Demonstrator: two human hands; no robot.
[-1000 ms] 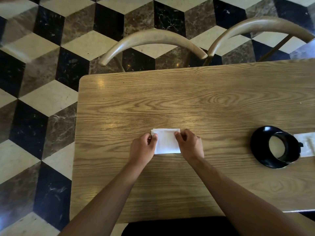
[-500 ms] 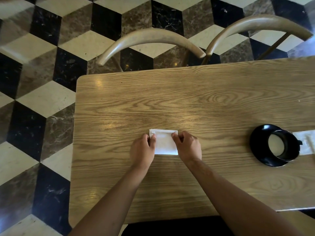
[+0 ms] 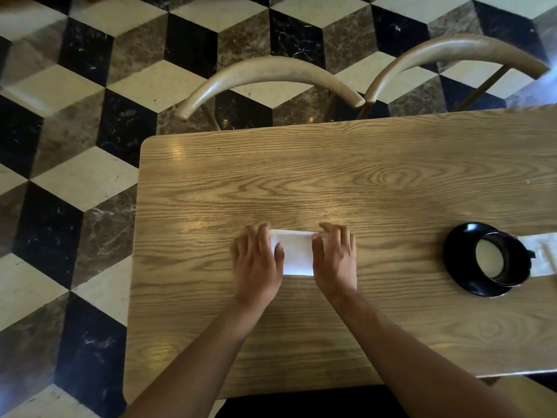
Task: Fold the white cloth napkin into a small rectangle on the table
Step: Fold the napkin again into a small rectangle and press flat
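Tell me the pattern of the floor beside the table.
The floor shows a cube pattern of cream, black and brown marble, seen in the head view.

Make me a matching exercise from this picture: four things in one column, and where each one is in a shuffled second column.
Things:
1. napkin
2. black saucer
3. left hand
4. chair backs

Places:
A. beyond the table's far edge
B. toward the table's right end, under a black cup
C. flat on the table between both hands
D. over the napkin's left edge, fingers straight

Pairs: 1-C, 2-B, 3-D, 4-A
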